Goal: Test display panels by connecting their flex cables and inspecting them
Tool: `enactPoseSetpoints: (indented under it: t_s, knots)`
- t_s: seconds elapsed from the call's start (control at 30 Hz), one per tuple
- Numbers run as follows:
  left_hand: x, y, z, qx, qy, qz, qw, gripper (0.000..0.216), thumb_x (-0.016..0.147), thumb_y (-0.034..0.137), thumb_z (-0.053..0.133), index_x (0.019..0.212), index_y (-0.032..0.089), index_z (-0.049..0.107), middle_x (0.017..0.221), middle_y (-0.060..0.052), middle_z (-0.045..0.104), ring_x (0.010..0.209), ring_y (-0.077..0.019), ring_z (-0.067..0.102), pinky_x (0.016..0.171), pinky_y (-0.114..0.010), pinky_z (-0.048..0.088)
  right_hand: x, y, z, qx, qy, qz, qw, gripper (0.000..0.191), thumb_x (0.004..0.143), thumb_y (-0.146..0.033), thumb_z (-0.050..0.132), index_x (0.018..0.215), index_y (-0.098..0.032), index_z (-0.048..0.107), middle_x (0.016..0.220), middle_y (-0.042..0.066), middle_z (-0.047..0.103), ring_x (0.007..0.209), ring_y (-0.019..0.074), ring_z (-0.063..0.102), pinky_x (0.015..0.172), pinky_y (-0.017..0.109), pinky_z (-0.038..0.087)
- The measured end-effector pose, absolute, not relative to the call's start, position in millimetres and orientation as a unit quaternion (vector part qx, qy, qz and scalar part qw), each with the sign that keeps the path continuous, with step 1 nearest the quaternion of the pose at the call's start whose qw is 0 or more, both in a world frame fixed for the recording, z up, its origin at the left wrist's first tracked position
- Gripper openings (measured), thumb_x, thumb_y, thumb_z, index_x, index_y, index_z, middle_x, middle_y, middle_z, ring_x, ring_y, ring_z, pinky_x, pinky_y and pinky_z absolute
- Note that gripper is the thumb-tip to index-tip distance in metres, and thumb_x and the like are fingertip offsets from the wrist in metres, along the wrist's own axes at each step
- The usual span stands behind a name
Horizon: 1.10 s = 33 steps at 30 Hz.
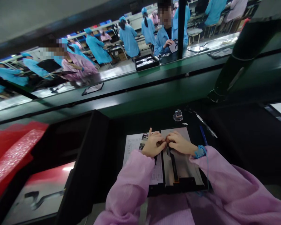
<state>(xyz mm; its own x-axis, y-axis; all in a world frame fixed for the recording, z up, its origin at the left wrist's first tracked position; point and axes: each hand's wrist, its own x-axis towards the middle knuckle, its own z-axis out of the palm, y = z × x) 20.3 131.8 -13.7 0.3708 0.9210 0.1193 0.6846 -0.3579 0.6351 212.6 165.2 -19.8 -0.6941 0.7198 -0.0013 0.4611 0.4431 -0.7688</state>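
Note:
A flat silvery display panel (191,168) with a black flex cable (172,162) along it lies on the bench in front of me. Over the panel's upper left part, my left hand (154,144) and my right hand (179,142) nearly meet, fingertips pinched close together near the cable's upper end. Whatever is between the fingers is too small or hidden to make out. Under my left hand is a printed sheet (133,142), with a small dark circuit part (144,140) on it. A blue wrist strap (200,151) circles my right wrist.
A tally counter (178,115), a white pen (207,126) and a blue pen (203,135) lie beyond the panel. At left stands a black box (84,150) with another panel (41,193) and red wrap (11,153). A green conveyor (135,97) runs behind; co-workers sit across it.

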Motion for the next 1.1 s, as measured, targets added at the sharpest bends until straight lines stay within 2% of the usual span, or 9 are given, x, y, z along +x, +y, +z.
enactPoseSetpoints:
  t_s: [1.1]
  knots:
    - [19.9, 132.7, -18.1, 0.792, 0.506, 0.248, 0.235, 0.02, 0.087, 0.025, 0.057, 0.067, 0.021, 0.056, 0.082, 0.0, 0.069, 0.098, -0.0213, 0.062, 0.122, -0.065, -0.004, 210.5, 165.5, -22.3, -0.357, -0.827, 0.393, 0.185, 0.014, 0.085, -0.01, 0.055, 0.074, -0.018, 0.06, 0.094, 0.005, 0.066, 0.097, 0.0197, 0.052, 0.098, 0.039, 0.039]
